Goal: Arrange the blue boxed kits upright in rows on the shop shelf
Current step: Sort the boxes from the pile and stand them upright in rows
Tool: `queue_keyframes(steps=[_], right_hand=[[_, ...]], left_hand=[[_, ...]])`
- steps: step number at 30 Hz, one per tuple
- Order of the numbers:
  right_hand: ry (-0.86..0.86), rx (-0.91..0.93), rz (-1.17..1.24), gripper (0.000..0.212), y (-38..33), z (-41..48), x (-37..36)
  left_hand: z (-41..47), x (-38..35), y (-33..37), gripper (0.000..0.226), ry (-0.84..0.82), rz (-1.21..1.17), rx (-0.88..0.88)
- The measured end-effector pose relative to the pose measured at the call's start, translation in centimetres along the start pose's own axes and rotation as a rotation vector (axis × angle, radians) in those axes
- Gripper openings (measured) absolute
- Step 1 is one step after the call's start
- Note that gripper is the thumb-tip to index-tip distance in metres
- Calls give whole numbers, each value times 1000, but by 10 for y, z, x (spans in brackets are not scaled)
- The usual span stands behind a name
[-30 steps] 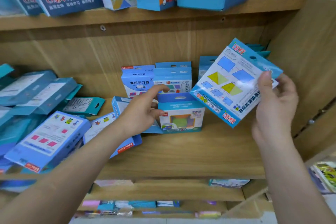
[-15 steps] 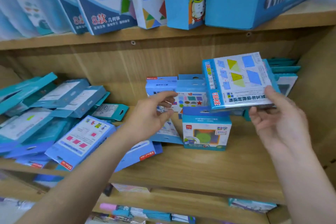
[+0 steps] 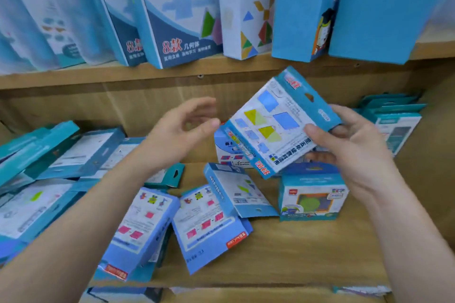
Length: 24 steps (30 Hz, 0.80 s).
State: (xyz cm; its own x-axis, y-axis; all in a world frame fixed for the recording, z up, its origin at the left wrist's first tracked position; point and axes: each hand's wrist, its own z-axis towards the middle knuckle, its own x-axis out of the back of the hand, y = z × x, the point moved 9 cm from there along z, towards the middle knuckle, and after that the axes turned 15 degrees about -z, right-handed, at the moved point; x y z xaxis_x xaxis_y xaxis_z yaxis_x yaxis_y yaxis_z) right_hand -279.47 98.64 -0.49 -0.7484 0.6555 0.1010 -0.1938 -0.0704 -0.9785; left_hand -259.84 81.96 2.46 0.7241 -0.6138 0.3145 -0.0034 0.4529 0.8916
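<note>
Right grip (image 3: 354,152) pinches kit (image 3: 275,125) by its right edge, tilted, centre-right of frame above shelf (image 3: 307,253); left grip (image 3: 177,135) apart, empty. I'd worry it twists loose and topples the small box (image 3: 312,194) below.

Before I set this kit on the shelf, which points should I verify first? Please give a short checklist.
1. Grip: ok, the right hand pinches the flat blue-and-white boxed kit with yellow and blue shapes.
2. Kit upright: not ok, it is tilted in the air.
3. Left hand free: ok, open, holding nothing.
4. Row to join: ok, upright blue kits stand at the right rear.
5. Free place beside that row: cannot tell, the right hand hides it.
6. Front: not ok, blue kits with pink shapes lie flat.
</note>
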Motion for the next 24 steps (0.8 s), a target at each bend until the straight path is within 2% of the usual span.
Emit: queue_keyframes(steps=[3,7,10,11,13,16,18,24], right_hand=[[-62,125,-177,34,-20,15,-22],[-85,194,-518,49,-24,23,-30],[-221,50,-1000,88,8,12,-19],[-267,-12,-1147,95,20,6,-14],[-231,-26,-1316,91,25,0,-12],[-99,133,-1232,68,5,4,-37],[-124,213,-1199,60,-3,10,-65],[-289,369,-1288,66,-3,50,-157]], left_hand=[[26,-28,14,62,-152,-139,-23],[45,-38,28,42,-190,-27,-115],[49,-14,19,39,-123,114,-155],[49,-3,12,39,-109,171,-144],[48,19,-4,41,-97,363,-111],[40,44,-25,41,-75,659,-78],[36,58,-35,44,-36,775,-64],[34,75,-67,52,2,840,95]])
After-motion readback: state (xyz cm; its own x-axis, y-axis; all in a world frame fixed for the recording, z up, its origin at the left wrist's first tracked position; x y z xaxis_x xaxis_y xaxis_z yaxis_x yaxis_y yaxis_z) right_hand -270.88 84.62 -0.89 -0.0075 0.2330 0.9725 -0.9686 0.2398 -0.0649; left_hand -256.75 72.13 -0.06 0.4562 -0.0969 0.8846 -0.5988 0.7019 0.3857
